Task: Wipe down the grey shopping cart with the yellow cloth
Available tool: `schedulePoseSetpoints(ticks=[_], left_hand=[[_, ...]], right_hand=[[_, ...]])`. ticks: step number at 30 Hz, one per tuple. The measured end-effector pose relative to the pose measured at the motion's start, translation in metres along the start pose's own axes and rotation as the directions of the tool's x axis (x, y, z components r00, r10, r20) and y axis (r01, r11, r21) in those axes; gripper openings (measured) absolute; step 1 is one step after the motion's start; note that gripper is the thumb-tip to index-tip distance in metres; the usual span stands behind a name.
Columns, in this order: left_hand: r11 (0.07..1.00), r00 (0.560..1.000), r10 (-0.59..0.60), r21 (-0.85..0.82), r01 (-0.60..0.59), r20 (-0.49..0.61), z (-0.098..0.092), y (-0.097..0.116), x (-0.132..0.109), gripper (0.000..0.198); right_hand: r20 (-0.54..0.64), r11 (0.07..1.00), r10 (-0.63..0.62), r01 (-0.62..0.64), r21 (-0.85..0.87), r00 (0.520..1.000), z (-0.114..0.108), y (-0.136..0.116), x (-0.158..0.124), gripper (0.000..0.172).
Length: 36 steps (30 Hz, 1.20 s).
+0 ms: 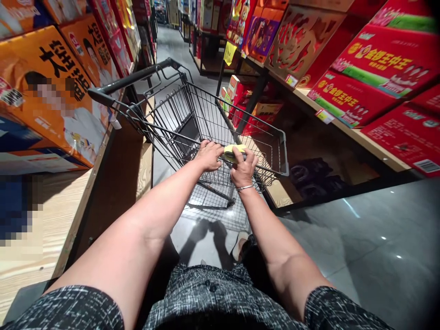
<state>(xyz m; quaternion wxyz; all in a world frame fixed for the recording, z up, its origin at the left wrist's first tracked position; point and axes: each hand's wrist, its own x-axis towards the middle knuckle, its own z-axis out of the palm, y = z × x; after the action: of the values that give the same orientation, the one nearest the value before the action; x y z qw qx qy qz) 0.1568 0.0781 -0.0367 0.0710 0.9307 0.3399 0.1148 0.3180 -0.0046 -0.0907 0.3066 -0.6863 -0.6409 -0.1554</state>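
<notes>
Red boxes [374,68] fill the slanting shelves on the right of the aisle, and orange boxes [51,91] line the left, with grey glossy floor [360,247] between. A black wire shopping cart [206,114] stands ahead, its handle bar [134,78] on the far left side. The left hand [209,156] has its grip closed over the near rim of the basket. Just beside it, the right hand [243,168] has its grip closed on a yellow pad [233,151] pressed against the same rim. A thin bracelet [244,188] circles the right wrist
</notes>
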Motion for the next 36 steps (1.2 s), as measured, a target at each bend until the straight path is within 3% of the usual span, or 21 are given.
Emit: schedulePoseSetpoints(ticks=[2,4,7,10,12,16,22,25,27,29,32,34,36], left_hand=[[1.000,1.000,0.014,-0.027,-0.014,0.002,0.000,-0.004,-0.001,0.044],[0.998,1.000,0.027,-0.053,-0.027,0.013,-0.001,-0.009,-0.001,0.045],[0.997,0.999,0.041,-0.073,-0.039,0.019,-0.001,-0.015,0.000,0.044],[0.996,0.999,0.039,-0.084,-0.037,0.019,-0.002,-0.020,0.001,0.041],[0.995,0.999,0.036,-0.096,-0.034,0.022,-0.003,-0.025,0.002,0.039],[0.993,0.999,0.035,-0.113,-0.031,0.033,-0.006,-0.041,0.004,0.037],[0.993,0.992,-0.119,-0.019,0.120,0.049,-0.017,-0.057,-0.002,0.038],[0.989,0.983,-0.148,0.003,0.149,0.107,-0.023,-0.045,-0.006,0.038],[0.993,0.983,-0.113,-0.013,0.117,0.146,-0.024,-0.032,-0.006,0.039],[0.997,0.985,-0.051,-0.042,0.058,0.163,-0.021,-0.019,-0.006,0.039],[0.995,0.994,-0.013,-0.096,0.024,0.108,-0.012,-0.008,-0.005,0.038],[0.990,0.997,-0.050,-0.132,0.058,0.058,-0.006,-0.006,-0.003,0.038],[0.984,0.995,-0.096,-0.147,0.100,0.032,0.000,-0.008,0.000,0.037]], right_hand=[[0.007,0.998,-0.055,0.055,-0.029,0.998,-0.009,0.016,-0.006,0.074],[0.004,0.994,-0.050,0.050,-0.096,0.999,-0.025,0.050,-0.020,0.074],[-0.036,0.977,0.060,-0.066,-0.202,0.998,-0.054,0.107,-0.048,0.075],[-0.074,0.963,0.110,-0.124,-0.237,0.991,-0.069,0.137,-0.065,0.071],[-0.125,0.965,0.121,-0.146,-0.217,0.985,-0.065,0.132,-0.065,0.068],[-0.185,0.976,0.131,-0.159,-0.149,0.974,-0.039,0.091,-0.053,0.063],[-0.086,0.987,-0.106,0.094,-0.134,0.991,-0.013,0.047,-0.062,0.051],[-0.024,0.982,-0.147,0.143,-0.123,0.989,0.007,0.033,-0.077,0.049],[0.117,0.980,-0.160,0.172,-0.104,0.980,0.024,0.024,-0.088,0.049],[0.334,0.974,-0.172,0.211,-0.084,0.927,0.042,0.018,-0.101,0.047],[0.649,0.962,-0.158,0.265,-0.069,0.744,0.062,0.017,-0.127,0.039],[0.745,0.958,-0.133,0.278,-0.072,0.653,0.068,0.021,-0.144,0.035],[0.758,0.957,-0.133,0.280,-0.068,0.638,0.066,0.027,-0.153,0.033]])
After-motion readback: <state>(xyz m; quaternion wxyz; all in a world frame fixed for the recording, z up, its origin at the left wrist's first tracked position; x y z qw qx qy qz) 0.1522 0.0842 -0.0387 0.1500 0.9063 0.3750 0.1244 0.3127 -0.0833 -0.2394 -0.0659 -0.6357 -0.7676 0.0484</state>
